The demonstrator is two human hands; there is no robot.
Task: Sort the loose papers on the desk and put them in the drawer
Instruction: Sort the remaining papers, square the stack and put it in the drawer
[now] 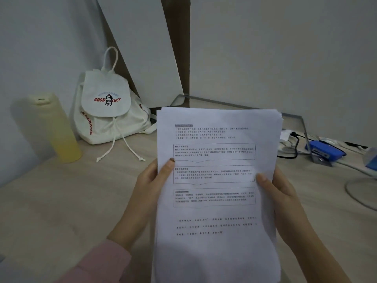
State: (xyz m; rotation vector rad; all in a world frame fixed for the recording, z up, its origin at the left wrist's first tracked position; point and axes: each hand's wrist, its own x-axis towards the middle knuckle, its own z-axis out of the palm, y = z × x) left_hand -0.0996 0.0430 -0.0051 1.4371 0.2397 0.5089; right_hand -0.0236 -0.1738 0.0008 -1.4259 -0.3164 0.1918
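Note:
A stack of white printed papers (216, 248) is held upright in front of me, above the light wooden desk (61, 201). My left hand (151, 186) grips the stack's left edge, thumb on the top sheet. My right hand (281, 193) grips the right edge, thumb likewise on the front. The sheets' edges are slightly uneven at the top right. No drawer is in view.
A white drawstring backpack (108, 111) leans at the back left beside a yellow-and-cream bottle (59, 129). A white board (146, 50) leans on the wall. A blue stapler (324, 152), cables and a metal frame (304, 127) lie at the right.

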